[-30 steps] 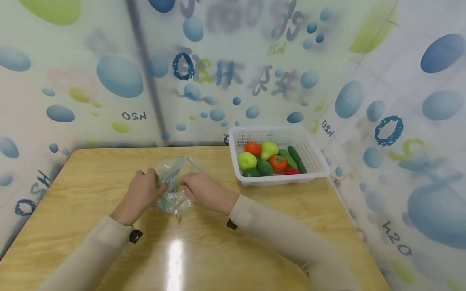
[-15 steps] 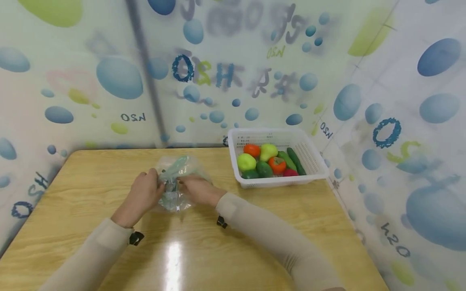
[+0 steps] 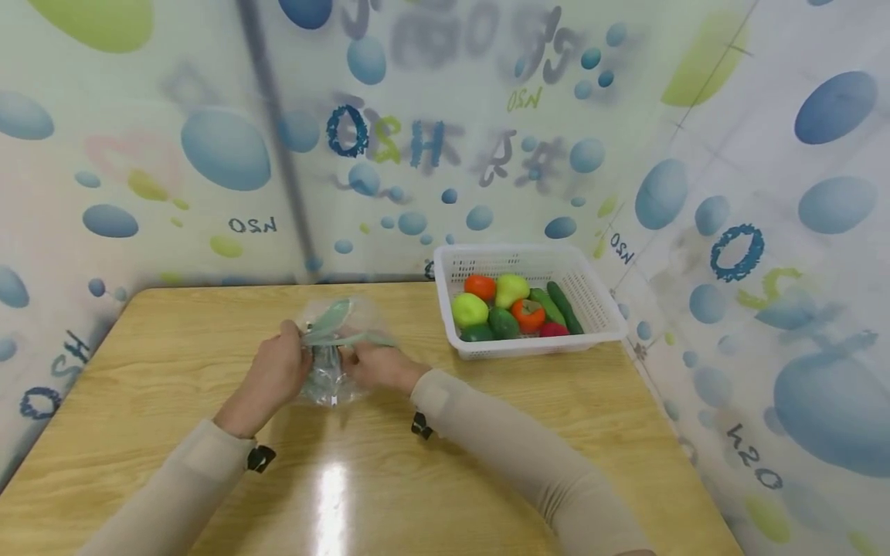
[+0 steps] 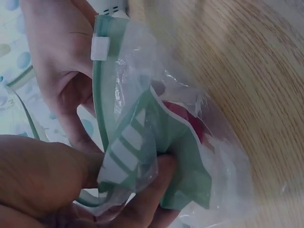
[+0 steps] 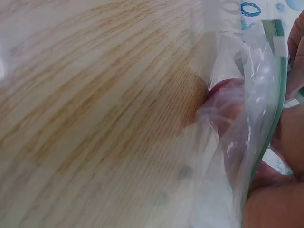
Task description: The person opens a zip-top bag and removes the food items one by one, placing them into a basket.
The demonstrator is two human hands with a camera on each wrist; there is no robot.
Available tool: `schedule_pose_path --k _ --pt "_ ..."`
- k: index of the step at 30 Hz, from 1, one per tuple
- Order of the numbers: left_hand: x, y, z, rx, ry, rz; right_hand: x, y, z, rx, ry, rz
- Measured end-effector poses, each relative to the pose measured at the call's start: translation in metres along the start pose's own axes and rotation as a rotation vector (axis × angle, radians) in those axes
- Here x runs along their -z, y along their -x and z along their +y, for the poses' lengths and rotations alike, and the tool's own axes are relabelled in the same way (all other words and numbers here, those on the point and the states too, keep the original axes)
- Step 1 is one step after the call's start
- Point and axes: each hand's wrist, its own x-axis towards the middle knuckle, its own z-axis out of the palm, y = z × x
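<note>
A clear zip bag [image 3: 327, 386] with a green top band and a white slider lies on the wooden table. My left hand [image 3: 274, 374] grips the green edge of its mouth; in the left wrist view, thumb and fingers [image 4: 159, 173] pinch the printed green flap. Through the mouth my right hand [image 3: 382, 367] reaches into the bag. In the right wrist view its fingers [image 5: 232, 114] show through the plastic, against a round red thing [image 5: 227, 86]. This red thing [image 4: 192, 121] shows inside the bag in the left wrist view too; whether the fingers close round it is hidden.
A white perforated basket [image 3: 535, 347] stands at the back right, holding tomato-like red fruit [image 3: 480, 286], a green pear [image 3: 511, 290], cucumbers [image 3: 565, 306] and other produce. Patterned wall panels [image 3: 389, 193] border the table [image 3: 417, 479] at the back and sides.
My right hand has moved left and into the bag from its mouth. The bag's mouth has spread wider, while my left hand stays almost in place. The basket is unchanged.
</note>
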Motion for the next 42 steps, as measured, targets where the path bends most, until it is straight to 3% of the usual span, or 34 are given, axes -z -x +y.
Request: schedule_pose_path --k 6,16,30,42 --pt "0.001 0.001 0.001 0.000 0.005 -0.029 -0.004 -0.005 -0.005 0.066 0.054 -0.023" --pt "0.003 0.000 0.001 0.034 0.007 -0.069 -0.006 -0.006 -0.005 0.105 0.145 0.056" --pt "0.003 -0.002 -0.001 0.047 -0.001 -0.069 0.009 0.012 -0.009 0.093 0.158 0.008" --pt "0.006 -0.002 -0.007 0.067 -0.027 -0.026 0.021 0.030 -0.017 0.175 0.469 0.122"
